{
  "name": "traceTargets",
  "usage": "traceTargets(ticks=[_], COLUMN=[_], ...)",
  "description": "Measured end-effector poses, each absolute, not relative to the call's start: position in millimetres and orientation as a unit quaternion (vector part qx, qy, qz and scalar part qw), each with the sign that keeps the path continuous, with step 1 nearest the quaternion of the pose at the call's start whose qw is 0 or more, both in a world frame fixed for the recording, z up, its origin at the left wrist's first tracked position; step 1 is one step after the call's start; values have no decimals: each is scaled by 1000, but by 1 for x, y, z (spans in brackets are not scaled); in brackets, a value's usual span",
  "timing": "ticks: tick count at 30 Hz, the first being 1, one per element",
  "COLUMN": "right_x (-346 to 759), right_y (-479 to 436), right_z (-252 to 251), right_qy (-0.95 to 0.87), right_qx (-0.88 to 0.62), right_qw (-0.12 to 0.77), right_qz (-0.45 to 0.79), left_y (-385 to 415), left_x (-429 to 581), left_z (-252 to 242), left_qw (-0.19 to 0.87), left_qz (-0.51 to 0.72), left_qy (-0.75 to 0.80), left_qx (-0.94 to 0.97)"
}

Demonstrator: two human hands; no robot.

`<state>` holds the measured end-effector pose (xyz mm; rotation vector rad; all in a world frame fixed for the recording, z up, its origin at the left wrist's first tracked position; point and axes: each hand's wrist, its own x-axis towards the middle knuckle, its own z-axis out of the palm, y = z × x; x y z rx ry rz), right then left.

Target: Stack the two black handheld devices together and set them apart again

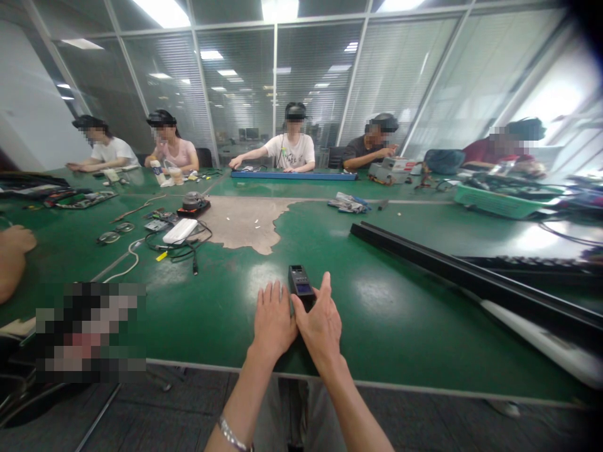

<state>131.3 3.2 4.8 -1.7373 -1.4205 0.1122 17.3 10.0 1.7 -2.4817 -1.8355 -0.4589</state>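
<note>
A slim black handheld device [302, 287] with a small bluish screen and a row of buttons lies on the green table in front of me. My right hand [323, 323] has it between the thumb and fingers, the index finger sticking out forward. Its lower end is hidden behind that hand. My left hand [273, 319] rests flat on the table just left of the device, fingers stretched out and the side of the hand against the right thumb.
Ahead lies a brown hide-shaped mat [245, 220]. A white power bank [180, 231] with black cables, eyeglasses [115, 232] and a white cord are left. Long black rails [447, 267] and a green basket [509, 201] are right. Several people sit around; another person's arm [12, 257] is at left.
</note>
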Motion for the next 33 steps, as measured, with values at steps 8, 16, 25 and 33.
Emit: traceTargets(ticks=[8, 16, 25, 33], right_x=[130, 129, 136, 147], right_y=[5, 4, 6, 4], right_z=[3, 11, 21, 31], right_qy=[-576, -571, -553, -533], right_qx=[-689, -666, -653, -655], right_qw=[438, 477, 514, 533], right_qz=[34, 53, 58, 53], left_y=[10, 10, 10, 8], left_x=[17, 17, 18, 18], left_z=[1, 2, 2, 2], left_qw=[9, 9, 8, 20], left_qz=[-151, -157, -159, -160], left_qy=[-584, -585, -582, -582], left_qx=[-797, -795, -797, -797])
